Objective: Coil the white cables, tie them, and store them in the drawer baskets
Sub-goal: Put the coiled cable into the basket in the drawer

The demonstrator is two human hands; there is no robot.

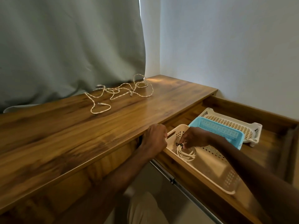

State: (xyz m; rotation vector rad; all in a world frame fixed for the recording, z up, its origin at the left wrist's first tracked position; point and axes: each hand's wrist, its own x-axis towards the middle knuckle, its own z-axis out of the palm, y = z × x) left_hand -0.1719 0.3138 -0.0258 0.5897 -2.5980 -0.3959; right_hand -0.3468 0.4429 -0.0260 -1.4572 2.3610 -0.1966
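Where the wooden desk (64, 135) meets a curtain (64, 46), loose cable (97, 112) lies.

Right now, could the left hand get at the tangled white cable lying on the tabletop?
Probably yes. The left hand grips the end of the cream basket, and only bare tabletop lies between it and the tangled white cable; it must let go first.

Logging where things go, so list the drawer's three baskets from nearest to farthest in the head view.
Cream basket, holding the coiled cable → blue basket → white basket.
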